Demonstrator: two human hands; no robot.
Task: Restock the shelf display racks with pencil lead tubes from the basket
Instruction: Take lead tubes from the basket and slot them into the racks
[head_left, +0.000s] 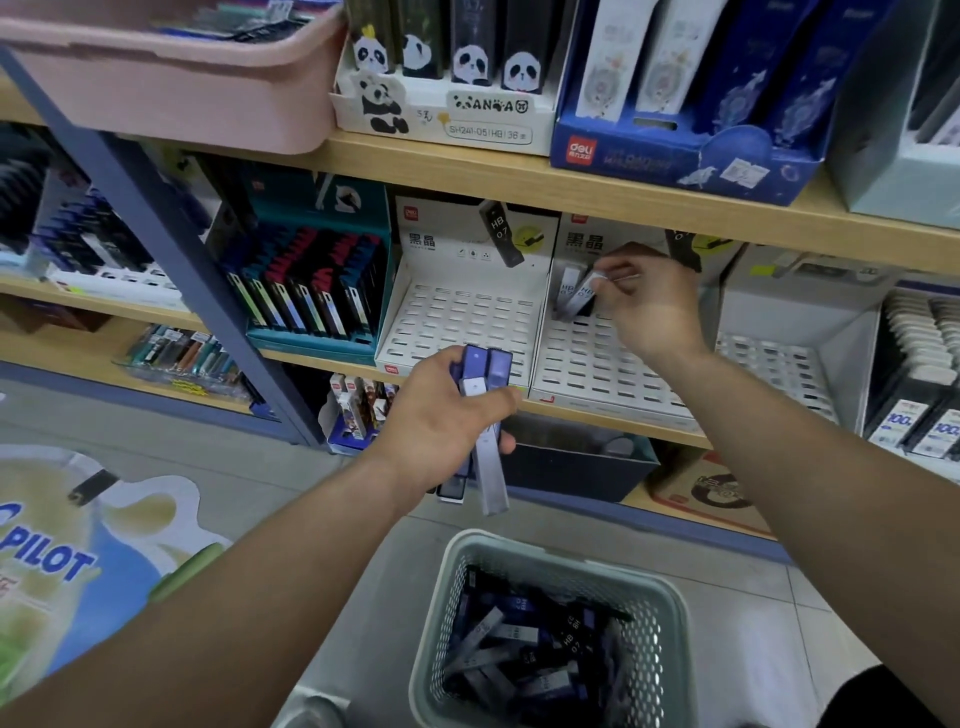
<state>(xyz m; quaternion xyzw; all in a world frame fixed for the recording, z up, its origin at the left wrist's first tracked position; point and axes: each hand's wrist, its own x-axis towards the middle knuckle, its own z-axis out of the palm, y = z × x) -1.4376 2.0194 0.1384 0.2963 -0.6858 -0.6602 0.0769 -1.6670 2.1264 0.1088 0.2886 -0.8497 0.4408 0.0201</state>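
Clamps several lead tubes (488, 366) in left grip (447, 410) above basket (672, 613); pinches one tube (584, 297) with right grip (649, 306) at right-hand rack (597, 369) back.

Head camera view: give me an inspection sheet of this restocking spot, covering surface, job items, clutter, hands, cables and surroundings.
Surface: wooden shelf carries two white slotted racks side by side.
Job's things: left rack shows no tubes; right rack has a few tubes standing at its back left corner; grey basket on the floor holds loose lead tubes.
Clutter: pink tub at upper left.
Grippers: left hand grips a bundle of tubes; right hand pinches one tube at the right rack's back row.
Cables: nothing seen.
Surroundings: panda display box and blue display box on the shelf above; Pilot floor graphic at left.
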